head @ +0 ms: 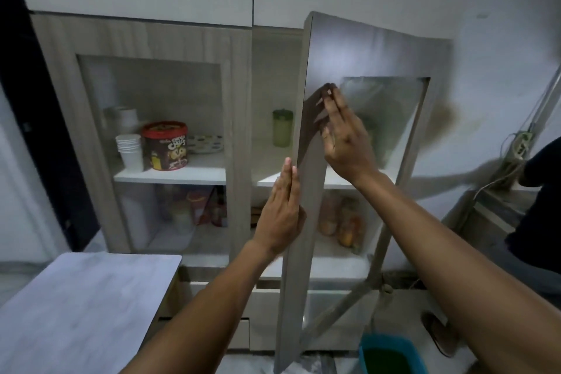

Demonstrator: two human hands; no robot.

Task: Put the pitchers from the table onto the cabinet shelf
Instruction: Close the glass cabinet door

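Against the wall in front of me stands the cabinet (145, 39), wood-grain frame with glass-paned doors, white panels above it. Its left door is shut; its right door (306, 191) hangs partly swung out toward me, so I see it nearly edge-on with the glass pane angled off to the right. Down at lower left is the table (79, 297), a pale marbled top, with nothing standing on the part I can see. A blue bin (391, 355) sits on the floor at the bottom right.

My right hand (346, 143) lies flat on the outer face of the open door, fingers straight and close together, fingertips up near the top corner of the glass. My left hand (280, 212) is lower, flat too, fingers pressed together and laid along the door's near edge (the thumb seems tucked behind the edge, though I cannot be sure). Neither hand grips anything else.

Through the gap between the doors I can see the upper shelf (273, 181), white, and on it a green pitcher (282, 128) with a darker lid, upright, toward the back. Whether a second one stands behind the open door I cannot tell; the glass there is blurred.

Behind the left pane, same level, sit a red-lidded cereal tub (165, 146) and just left of it a stack of white cups (130, 151). Below are blurred packets and jars.
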